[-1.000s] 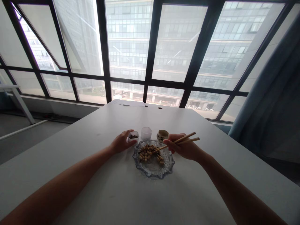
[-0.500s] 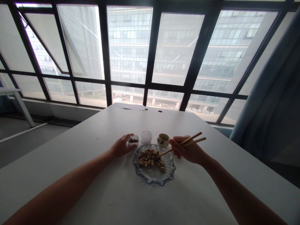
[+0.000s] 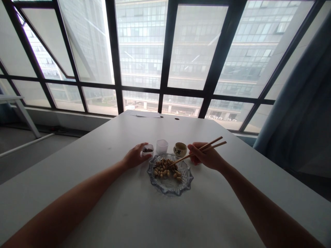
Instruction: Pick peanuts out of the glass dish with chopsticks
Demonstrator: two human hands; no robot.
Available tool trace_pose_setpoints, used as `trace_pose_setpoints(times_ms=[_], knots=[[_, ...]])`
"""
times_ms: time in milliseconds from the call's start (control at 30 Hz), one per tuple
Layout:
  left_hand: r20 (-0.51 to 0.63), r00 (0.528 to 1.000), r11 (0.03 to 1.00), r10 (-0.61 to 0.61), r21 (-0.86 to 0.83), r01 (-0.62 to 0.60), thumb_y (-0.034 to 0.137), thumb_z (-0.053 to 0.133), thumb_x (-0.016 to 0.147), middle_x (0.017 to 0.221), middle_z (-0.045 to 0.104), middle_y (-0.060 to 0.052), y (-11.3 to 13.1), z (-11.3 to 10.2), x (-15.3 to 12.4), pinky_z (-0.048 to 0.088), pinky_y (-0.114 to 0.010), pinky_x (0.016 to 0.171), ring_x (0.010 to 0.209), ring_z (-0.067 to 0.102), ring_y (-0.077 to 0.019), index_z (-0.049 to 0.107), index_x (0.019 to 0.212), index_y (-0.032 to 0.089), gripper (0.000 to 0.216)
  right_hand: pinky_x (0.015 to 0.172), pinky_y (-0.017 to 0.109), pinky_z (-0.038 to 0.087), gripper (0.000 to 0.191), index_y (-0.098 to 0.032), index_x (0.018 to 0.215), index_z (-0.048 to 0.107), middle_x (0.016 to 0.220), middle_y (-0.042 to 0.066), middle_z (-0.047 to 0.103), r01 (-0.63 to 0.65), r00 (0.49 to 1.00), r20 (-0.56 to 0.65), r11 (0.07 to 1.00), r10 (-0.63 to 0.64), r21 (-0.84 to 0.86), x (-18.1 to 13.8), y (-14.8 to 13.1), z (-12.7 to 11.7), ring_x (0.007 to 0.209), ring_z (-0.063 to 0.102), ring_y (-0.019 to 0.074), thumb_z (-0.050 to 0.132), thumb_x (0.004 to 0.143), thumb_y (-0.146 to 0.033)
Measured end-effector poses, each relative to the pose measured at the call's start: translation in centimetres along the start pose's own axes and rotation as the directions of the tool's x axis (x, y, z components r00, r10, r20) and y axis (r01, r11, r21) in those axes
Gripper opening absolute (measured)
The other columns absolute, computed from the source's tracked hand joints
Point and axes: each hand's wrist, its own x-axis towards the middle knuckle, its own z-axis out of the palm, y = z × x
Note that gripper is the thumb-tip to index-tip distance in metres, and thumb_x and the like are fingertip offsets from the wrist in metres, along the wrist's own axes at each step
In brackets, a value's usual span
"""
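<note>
Just right of the glass bowl (image 3: 178, 192), here's the right hand (image 3: 207, 156) pinching wooden chopsticks (image 3: 184, 157), tips down among the nuts (image 3: 162, 170) heaped inside, and beside the bowl the left hand (image 3: 133, 157) clasps a small white cup (image 3: 148, 155) holding dark bits (image 3: 148, 150)

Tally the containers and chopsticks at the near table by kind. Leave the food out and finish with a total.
Small translucent cups: 2
Cup with dark characters: 1
Clear glass bowl with a scalloped rim: 1
Chopsticks: 2
Total: 6
</note>
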Motion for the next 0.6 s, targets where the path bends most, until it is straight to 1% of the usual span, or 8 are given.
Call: trace_pose_setpoints(times_ms=[167, 300, 433, 600], knots=[[0.003, 1.0, 1.0, -0.009, -0.004, 0.009, 0.055, 0.063, 0.083, 0.126, 0.066, -0.018, 0.0, 0.1, 0.0, 0.052, -0.047, 0.097, 0.114, 0.065, -0.0314, 0.054, 0.131, 0.016, 0.063, 0.037, 0.02, 0.04, 0.061, -0.017, 0.063, 0.058, 0.047, 0.001, 0.059, 0.013, 1.0, 0.023, 0.999, -0.012, -0.039, -0.5, -0.9, -0.7, 0.038, 0.055, 0.0108, 0.057, 0.078, -0.076], [0.006, 1.0, 1.0, 0.002, 0.0, -0.002, 0.054, 0.063, 0.084, 0.128, 0.065, -0.019, 0.0, 0.1, 0.0, 0.051, -0.048, 0.099, 0.115, 0.064, -0.0321, 0.054, 0.131, 0.014, 0.062, 0.037, 0.02, 0.041, 0.063, -0.017, 0.063, 0.057, 0.046, 0.001, 0.058, 0.012, 0.998, 0.062, 0.998, -0.008, -0.068, -0.6, -1.3, -0.5, 0.037, 0.056, 0.0112, 0.053, 0.079, -0.078], [0.002, 1.0, 1.0, -0.005, -0.015, 0.005, 0.054, 0.064, 0.083, 0.127, 0.065, -0.017, -0.1, 0.1, 0.0, 0.051, -0.048, 0.098, 0.113, 0.065, -0.0312, 0.053, 0.132, 0.016, 0.063, 0.038, 0.02, 0.043, 0.062, -0.017, 0.064, 0.056, 0.048, 0.001, 0.059, 0.031, 0.996, 0.082, 0.992, -0.021, -0.124, -0.5, -1.1, -0.1, 0.038, 0.056, 0.0108, 0.051, 0.082, -0.076], [0.008, 1.0, 1.0, -0.006, -0.02, 0.006, 0.055, 0.064, 0.083, 0.126, 0.066, -0.017, -0.1, 0.1, 0.0, 0.051, -0.047, 0.098, 0.112, 0.065, -0.0307, 0.052, 0.133, 0.016, 0.064, 0.039, 0.02, 0.044, 0.059, -0.017, 0.066, 0.057, 0.051, 0.001, 0.062, 0.055, 0.994, 0.106, 0.987, -0.039, -0.148, -0.4, -0.6, 0.0, 0.041, 0.059, 0.0115, 0.05, 0.086, -0.072]])
